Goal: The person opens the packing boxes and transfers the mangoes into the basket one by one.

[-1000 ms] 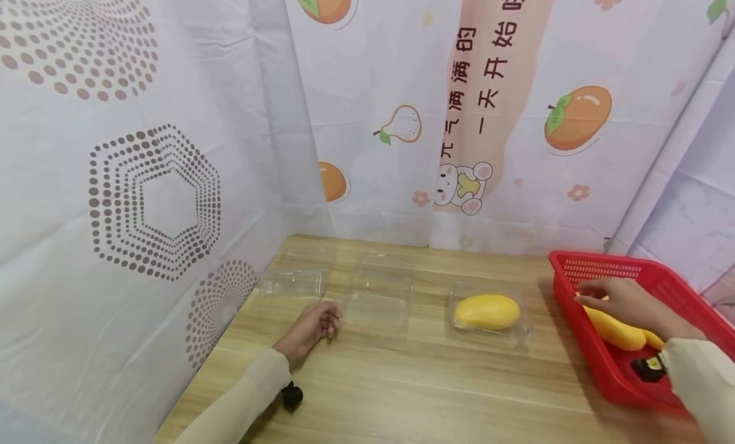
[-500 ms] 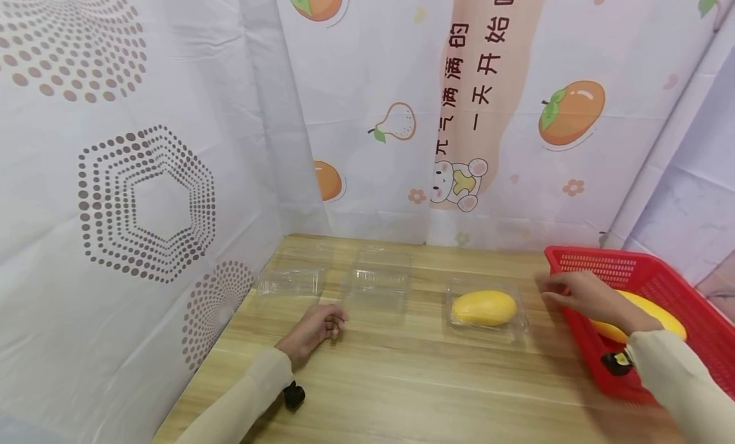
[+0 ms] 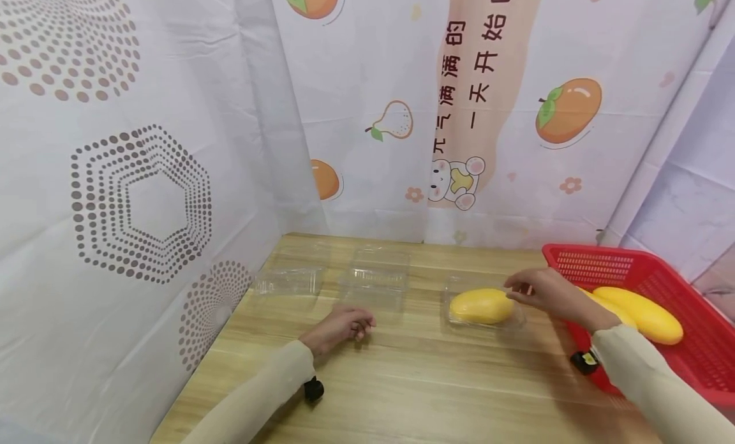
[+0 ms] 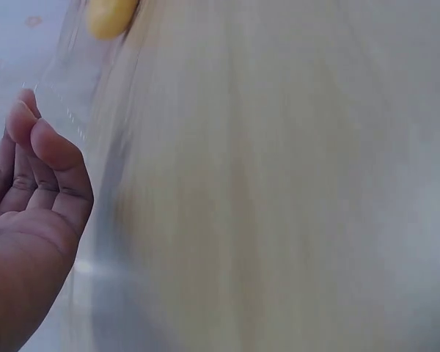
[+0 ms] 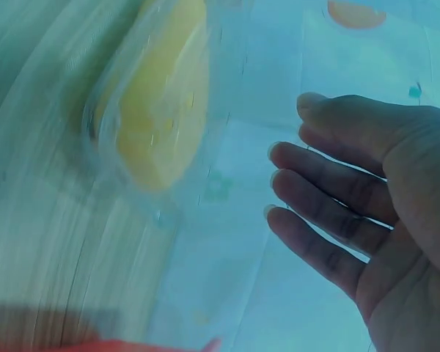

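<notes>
A yellow mango (image 3: 481,305) lies in a clear plastic box (image 3: 519,319) on the wooden table. My right hand (image 3: 554,296) hovers at the right end of that box, fingertips near the mango in the head view. The right wrist view shows its fingers (image 5: 330,246) loosely bent, with nothing between them. Over the table, left of the box, is my left hand (image 3: 340,329), its fingers relaxed and holding nothing. Just beyond it stands a second clear plastic box (image 3: 376,281) with its lid raised. More yellow mangoes (image 3: 643,313) lie in the red basket (image 3: 597,265) at the right.
Another clear plastic box (image 3: 287,281) stands at the table's far left corner. Printed curtains (image 3: 367,201) hang along the table's back and left side. The basket's near-left rim rises under my right forearm.
My right hand has moved left out of the red basket to the boxed mango, carrying nothing. My left hand has shifted right, and the head view has turned slightly.
</notes>
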A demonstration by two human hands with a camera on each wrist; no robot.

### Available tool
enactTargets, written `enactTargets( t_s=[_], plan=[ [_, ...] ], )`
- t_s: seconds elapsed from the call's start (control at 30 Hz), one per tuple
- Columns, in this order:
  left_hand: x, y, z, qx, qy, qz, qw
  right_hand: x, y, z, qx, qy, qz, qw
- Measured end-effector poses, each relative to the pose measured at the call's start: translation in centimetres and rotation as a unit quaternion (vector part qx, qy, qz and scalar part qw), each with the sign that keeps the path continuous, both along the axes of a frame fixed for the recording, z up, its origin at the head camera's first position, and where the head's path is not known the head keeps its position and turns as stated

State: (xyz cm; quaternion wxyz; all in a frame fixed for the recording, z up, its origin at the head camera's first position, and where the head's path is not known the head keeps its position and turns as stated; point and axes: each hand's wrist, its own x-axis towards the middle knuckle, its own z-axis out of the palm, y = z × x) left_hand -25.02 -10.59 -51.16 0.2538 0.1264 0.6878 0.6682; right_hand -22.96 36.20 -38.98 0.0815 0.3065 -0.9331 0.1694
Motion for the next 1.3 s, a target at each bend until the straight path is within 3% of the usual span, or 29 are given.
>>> enactTargets(
  t_s=[0.47,0.9,1.1,1.3],
  plan=[
    [-0.4,4.6,-0.3,-0.002,-0.001,-0.025,0.9997,0.0,-4.7,-0.9,0.023,-0.007,0.030,0.999],
    [-0.4,7.3,-0.3,-0.009,-0.004,-0.047,0.9988,0.5,-7.5,-2.5,0.049,0.012,0.051,0.997],
    [0.1,8.6,-0.3,-0.004,0.008,-0.056,0.9984,0.9,-8.9,-3.1,0.055,0.038,0.041,0.997],
    [0.6,9.8,-0.5,-0.005,0.008,-0.066,0.9978,1.2,-10.1,-3.9,0.039,0.030,0.057,0.997]
  ],
)
